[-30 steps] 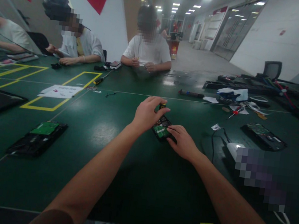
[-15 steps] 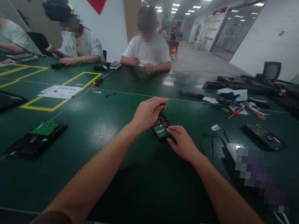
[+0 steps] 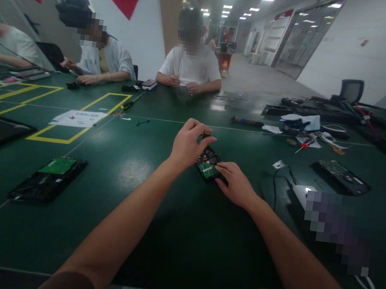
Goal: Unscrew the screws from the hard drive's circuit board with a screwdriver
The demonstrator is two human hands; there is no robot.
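In the head view, a small black device casing with a green circuit board [image 3: 208, 169] lies open on the table before me. My left hand [image 3: 190, 143] is above its far end, fingers curled round the yellow-and-black handle of a screwdriver [image 3: 207, 134]. Its shaft and tip are mostly hidden by my fingers. My right hand [image 3: 236, 182] grips the casing's right edge, thumb low at the side and fingers over the board.
Another opened device [image 3: 49, 178] sits at left, and one more [image 3: 341, 176] at right. A white cabled object [image 3: 303, 194], partly blurred, lies by my right forearm. A red-tipped screwdriver [image 3: 305, 145] and a yellow-handled one [image 3: 127, 105] lie farther off. Several people sit opposite.
My left hand has risen slightly, and its fingers have shifted and loosened around the screwdriver handle. My right hand and the casing stay in place.
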